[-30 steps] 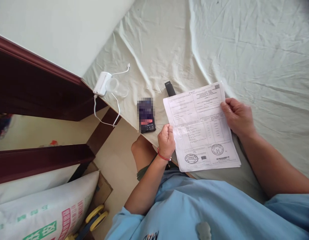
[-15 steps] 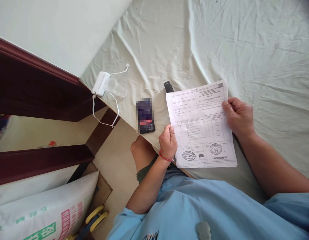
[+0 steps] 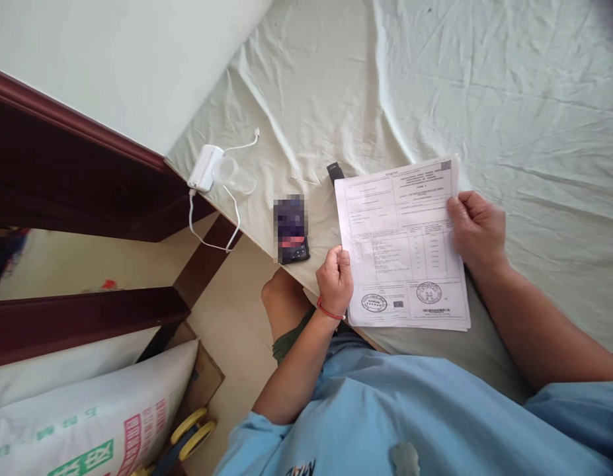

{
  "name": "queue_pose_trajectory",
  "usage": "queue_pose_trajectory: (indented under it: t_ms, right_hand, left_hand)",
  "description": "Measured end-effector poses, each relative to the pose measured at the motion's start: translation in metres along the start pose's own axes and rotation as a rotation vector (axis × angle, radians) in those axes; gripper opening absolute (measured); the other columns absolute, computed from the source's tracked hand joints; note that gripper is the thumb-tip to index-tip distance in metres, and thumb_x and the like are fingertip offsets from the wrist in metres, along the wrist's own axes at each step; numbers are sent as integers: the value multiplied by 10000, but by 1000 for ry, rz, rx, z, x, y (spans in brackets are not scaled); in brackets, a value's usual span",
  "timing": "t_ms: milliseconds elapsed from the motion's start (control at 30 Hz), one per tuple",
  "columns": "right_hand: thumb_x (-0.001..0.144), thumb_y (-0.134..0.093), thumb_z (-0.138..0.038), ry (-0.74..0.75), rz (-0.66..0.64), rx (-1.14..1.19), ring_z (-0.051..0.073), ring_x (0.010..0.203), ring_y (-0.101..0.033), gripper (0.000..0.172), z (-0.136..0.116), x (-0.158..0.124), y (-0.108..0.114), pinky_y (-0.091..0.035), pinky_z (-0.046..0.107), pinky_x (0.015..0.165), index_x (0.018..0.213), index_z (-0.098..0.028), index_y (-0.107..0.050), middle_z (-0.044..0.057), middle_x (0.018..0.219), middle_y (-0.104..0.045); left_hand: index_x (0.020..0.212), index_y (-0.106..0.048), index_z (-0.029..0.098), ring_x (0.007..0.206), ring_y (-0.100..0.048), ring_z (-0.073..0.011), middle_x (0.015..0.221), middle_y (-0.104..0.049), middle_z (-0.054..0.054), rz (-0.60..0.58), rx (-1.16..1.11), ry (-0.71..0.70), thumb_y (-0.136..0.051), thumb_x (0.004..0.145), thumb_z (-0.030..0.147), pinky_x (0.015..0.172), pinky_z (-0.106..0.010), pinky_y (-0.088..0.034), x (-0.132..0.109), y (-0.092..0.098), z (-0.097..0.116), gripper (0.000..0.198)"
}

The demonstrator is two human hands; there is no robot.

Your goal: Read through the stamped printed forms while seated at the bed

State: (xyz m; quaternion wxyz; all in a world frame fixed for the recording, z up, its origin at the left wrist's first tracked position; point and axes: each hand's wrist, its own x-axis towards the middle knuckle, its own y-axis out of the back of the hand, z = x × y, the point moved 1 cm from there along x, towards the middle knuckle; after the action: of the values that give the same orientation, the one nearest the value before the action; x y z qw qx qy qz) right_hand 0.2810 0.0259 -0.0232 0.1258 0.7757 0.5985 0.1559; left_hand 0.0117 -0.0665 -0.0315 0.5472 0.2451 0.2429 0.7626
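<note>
Between my two hands is a stack of printed papers (image 3: pixel 403 248), its top sheet a form with a table, two oval stamps and a small barcode. My left hand (image 3: pixel 334 283), with a red cord at the wrist, is closed on the stack's left edge, thumb on top. On the upper right edge, my right hand (image 3: pixel 477 228) pinches the sheets, its other fingers curled. A black object (image 3: pixel 334 173) pokes out behind the upper left corner of the papers, partly hidden. Left of the stack lies a dark phone (image 3: pixel 292 230), its screen blurred out.
A wrinkled pale green sheet (image 3: pixel 326 86) covers the surface. Near its left edge are a white power adapter (image 3: pixel 205 168) with a looping cable and a clear plastic cup (image 3: pixel 237 175) on its side. Lower left, a printed white sack (image 3: pixel 98 410) lies beside yellow-rimmed wheels (image 3: pixel 197 439).
The stack of papers has shifted slightly right at its top and tilts a little differently. Both hands keep hold of it. The whole view has moved slightly.
</note>
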Motion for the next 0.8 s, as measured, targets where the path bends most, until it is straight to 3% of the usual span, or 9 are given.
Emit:
queue_pose_trajectory:
  t_ms: [400, 800]
  right_hand:
    - [986, -607, -346, -14, 17, 15, 137, 683, -479, 209, -2, 0, 1, -370, 317, 673, 845, -198, -648, -16, 713, -580]
    - [975, -628, -366, -3, 52, 42, 139, 685, -471, 227, -1, 1, 2, -381, 314, 667, 820, -201, -636, -21, 708, -563]
  left_hand:
    - [1082, -702, 178, 761, -668, -207, 854, -752, -104, 16, 60, -46, -308, 1085, 664, 716, -328, -473, -1, -6, -11, 626]
    - [1058, -714, 183, 689, -632, -168, 777, -728, -58, -42, -35, -28, -421, 1067, 646, 671, -290, -465, 0, 1, 0, 547]
